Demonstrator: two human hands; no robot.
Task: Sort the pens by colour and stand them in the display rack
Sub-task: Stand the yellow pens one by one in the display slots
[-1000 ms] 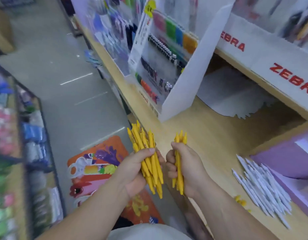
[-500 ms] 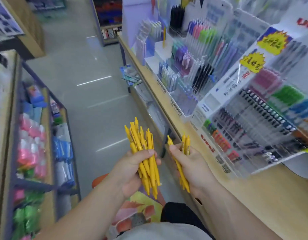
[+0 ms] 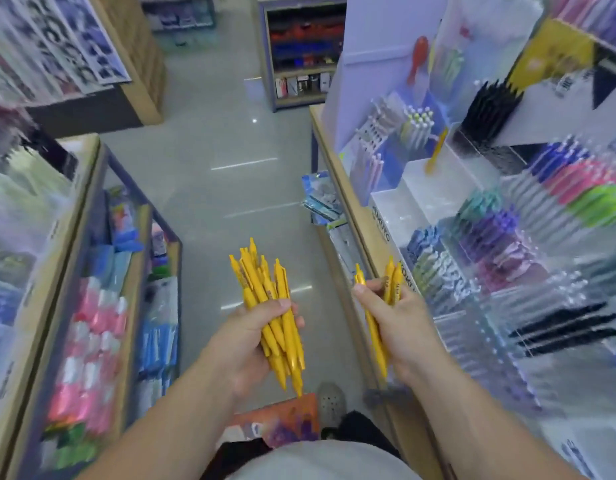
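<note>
A large bundle of yellow pens (image 3: 271, 313) is clamped in the grip of the left hand (image 3: 254, 341), held over the aisle floor (image 3: 209, 174) at the near centre. The long axes of these pens run nearly upright, leaning slightly to the left at the top; the clicker ends point up and away towards the far end of the aisle, and the tips point down towards the person. A smaller set of yellow pens (image 3: 379, 320) is enclosed in the grip of the right hand (image 3: 400, 327), just left of the bench edge (image 3: 337, 188). These are held close to upright as well, their upper ends fanned a little apart, one leaning left and the others leaning right. The two bundles are kept near each other without touching. To the right, the display rack (image 3: 500, 244) is seen on the bench, its tiers filled with blue, pink, green, purple and black pens, much blurred. A single yellow pen (image 3: 438, 150) is seen standing tilted in a far compartment of the rack.
</note>
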